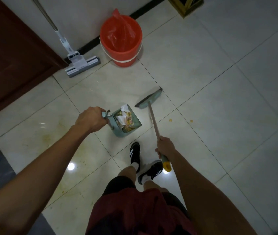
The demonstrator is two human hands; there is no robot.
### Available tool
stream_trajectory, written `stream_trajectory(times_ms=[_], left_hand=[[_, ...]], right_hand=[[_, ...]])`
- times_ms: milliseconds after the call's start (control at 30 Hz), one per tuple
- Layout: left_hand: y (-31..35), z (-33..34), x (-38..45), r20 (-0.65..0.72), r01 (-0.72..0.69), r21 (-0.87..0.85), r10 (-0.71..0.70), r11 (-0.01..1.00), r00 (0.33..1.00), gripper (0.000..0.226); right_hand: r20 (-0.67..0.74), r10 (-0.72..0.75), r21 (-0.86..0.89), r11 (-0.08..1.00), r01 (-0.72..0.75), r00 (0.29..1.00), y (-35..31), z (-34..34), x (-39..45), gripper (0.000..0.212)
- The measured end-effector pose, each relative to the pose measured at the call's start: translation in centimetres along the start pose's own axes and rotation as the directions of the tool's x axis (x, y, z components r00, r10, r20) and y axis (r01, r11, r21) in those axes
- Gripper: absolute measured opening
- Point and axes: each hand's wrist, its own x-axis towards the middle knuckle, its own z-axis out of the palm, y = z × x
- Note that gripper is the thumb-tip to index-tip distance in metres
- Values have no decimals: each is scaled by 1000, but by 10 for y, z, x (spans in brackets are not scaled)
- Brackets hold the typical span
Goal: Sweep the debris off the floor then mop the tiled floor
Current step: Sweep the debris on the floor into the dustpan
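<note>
My left hand (90, 118) grips the handle of a pale green dustpan (135, 122) that sits low over the tiled floor (202, 82). Paper scraps and yellowish debris (125, 120) lie inside the pan. My right hand (165, 146) holds the wooden handle of a broom (149, 99), whose green head rests on the tiles just right of the pan. Two small yellow crumbs (170, 119) lie on the floor to the right of the broom handle. A white sponge mop (82, 62) leans against the wall at the back left.
A red bucket (121, 53) lined with a red plastic bag stands by the wall, beyond the dustpan. A dark brown door (11, 53) fills the left side. A gold-framed stand (185, 5) sits at the top right. My feet in black shoes (135, 154) stand below the pan.
</note>
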Motion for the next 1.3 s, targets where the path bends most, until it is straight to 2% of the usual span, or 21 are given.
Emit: stream_trajectory(times_ms=[100, 267, 500, 700, 867, 1000, 1167, 1300], left_hand=[[7, 0, 0, -31, -13, 21, 13, 1000, 999, 16], [22, 5, -7, -55, -30, 61, 33, 998, 998, 12], [63, 22, -38, -103, -57, 142, 72, 988, 992, 12], [108, 59, -87, -151, -49, 204, 81, 978, 985, 15], [137, 93, -123, -235, -30, 176, 71, 984, 969, 13], [152, 113, -138, -265, -31, 157, 72, 987, 961, 16], [169, 117, -145, -283, -40, 146, 80, 988, 956, 17], [182, 107, -137, -269, -57, 150, 96, 987, 958, 18]], right_hand=[[14, -60, -248, 967, 61, 998, 20, 0, 0, 34], [19, -41, -367, 929, 45, 999, 60, -8, -9, 34], [3, -46, -401, 915, 44, 999, 127, -39, -19, 37], [-39, -87, -496, 867, 56, 995, 180, -99, -25, 33], [-100, -133, -537, 842, 59, 986, 220, -151, -25, 35], [-145, -129, -525, 851, 34, 981, 238, -182, -26, 37], [-129, -155, -502, 862, 70, 979, 243, -206, -24, 33], [-115, -187, -504, 857, 105, 976, 233, -208, -23, 38]])
